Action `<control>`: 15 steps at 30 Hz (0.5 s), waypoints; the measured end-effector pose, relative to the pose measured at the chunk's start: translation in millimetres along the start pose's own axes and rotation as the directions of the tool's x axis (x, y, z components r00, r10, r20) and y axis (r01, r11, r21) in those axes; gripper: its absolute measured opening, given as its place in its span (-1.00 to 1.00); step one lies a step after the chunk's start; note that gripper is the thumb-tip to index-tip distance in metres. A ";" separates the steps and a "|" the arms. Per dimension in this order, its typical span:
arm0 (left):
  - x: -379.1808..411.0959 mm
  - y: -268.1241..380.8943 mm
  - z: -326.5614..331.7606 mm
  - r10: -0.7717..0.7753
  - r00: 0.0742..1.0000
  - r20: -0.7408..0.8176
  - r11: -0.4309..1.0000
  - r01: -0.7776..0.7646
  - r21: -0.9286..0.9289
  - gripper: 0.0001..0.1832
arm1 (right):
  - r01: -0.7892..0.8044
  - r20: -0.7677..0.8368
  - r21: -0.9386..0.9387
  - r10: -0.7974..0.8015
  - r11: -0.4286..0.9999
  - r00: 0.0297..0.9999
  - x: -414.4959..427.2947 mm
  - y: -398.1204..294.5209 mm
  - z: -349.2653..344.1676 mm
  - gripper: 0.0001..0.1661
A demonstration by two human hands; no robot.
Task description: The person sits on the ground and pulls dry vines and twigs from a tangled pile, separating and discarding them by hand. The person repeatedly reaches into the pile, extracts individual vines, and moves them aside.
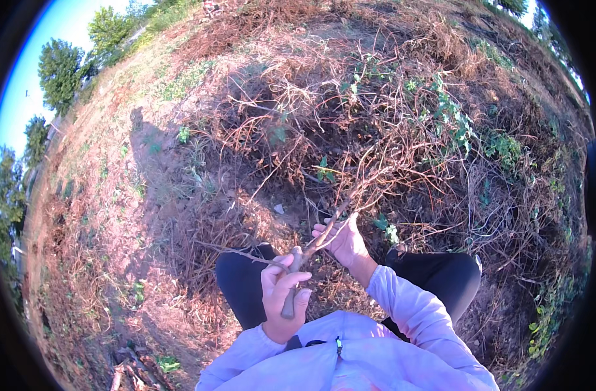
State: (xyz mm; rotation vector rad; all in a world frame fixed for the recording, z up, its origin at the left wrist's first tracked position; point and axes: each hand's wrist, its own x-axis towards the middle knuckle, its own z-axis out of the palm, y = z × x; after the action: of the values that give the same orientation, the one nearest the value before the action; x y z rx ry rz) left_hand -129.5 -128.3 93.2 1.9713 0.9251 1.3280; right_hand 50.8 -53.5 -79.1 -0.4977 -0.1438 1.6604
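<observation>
A dry forked branch reaches up from my lap towards the brush, its thick cut end low and its thin twigs spread at the far end. Near the thick end, my left hand has its fingers and thumb around it. One thin side twig sticks out left over my knee. My right hand is palm up with fingers extended, just where the branch passes over it. Whether the palm or fingers bear its weight cannot be told. The far twigs merge with the brush behind, so their ends are hard to pick out.
A tangled heap of dry stems and vines with some green leaves spreads before me. My bent knees in dark trousers flank my hands. Broken wood pieces lie at lower left. Trees stand beyond the dry ground.
</observation>
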 end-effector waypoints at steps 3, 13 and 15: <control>4.4 -4.1 -5.5 -0.003 1.000 -0.027 0.999 0.005 0.042 -0.80 | -0.101 -0.138 -0.273 0.065 0.957 0.988 -15.1 -20.1 19.5 -0.11; 4.1 14.1 4.0 0.047 0.995 0.089 0.997 -0.051 0.049 -0.70 | 0.080 -0.088 0.233 -0.061 0.969 0.994 -37.8 -10.0 90.6 -0.55; 1.3 13.3 2.2 0.036 0.994 0.108 0.999 -0.037 0.011 -0.61 | 0.111 -0.119 0.226 -0.086 0.968 0.989 -28.0 -1.7 83.7 -0.66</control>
State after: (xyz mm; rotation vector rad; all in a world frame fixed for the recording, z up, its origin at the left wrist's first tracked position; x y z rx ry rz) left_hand -124.1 -135.2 103.6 2.0574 0.8528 1.2251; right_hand 20.8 -64.4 3.3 -0.3949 0.1045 1.5252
